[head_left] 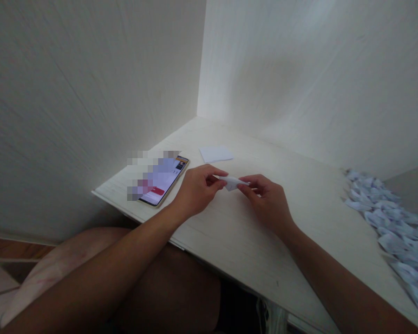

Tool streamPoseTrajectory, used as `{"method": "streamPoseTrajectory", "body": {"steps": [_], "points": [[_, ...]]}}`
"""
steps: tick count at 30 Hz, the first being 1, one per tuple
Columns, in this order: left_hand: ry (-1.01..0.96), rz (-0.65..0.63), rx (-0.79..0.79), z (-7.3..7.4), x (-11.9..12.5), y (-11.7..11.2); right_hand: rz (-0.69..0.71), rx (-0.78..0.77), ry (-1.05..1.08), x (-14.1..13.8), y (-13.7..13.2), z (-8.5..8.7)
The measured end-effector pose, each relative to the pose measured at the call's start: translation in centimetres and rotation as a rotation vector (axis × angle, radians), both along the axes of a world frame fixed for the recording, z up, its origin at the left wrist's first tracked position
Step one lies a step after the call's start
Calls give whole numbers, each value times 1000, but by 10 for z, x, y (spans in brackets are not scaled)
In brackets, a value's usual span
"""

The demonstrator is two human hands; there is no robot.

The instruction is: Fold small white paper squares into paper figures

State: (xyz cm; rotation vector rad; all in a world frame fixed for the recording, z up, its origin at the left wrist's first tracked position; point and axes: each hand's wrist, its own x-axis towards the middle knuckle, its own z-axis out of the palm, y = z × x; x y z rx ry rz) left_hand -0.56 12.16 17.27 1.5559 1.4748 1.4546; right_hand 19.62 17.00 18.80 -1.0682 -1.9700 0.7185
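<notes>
A small folded piece of white paper [231,182] is held just above the pale wooden table [299,222], between both of my hands. My left hand [197,189] pinches its left end with thumb and fingers closed. My right hand [266,199] pinches its right end the same way. A small stack of square white paper sheets [216,153] lies flat on the table just beyond my hands.
A phone [163,181] with a lit screen lies to the left of my left hand, near the table's edge. Several folded paper pieces [390,218] are piled along the table's right side. White walls close in on the left and back. My knees show below the table.
</notes>
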Motion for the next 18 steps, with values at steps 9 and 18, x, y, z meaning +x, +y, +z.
{"method": "streamPoseTrajectory", "body": {"steps": [9,18], "points": [[31,-20,-68,7,-2,-1,41,-20,-31,0,0,1],[-49,-95,-111,7,-4,-2,91,6,-71,-1,-2,2]]}}
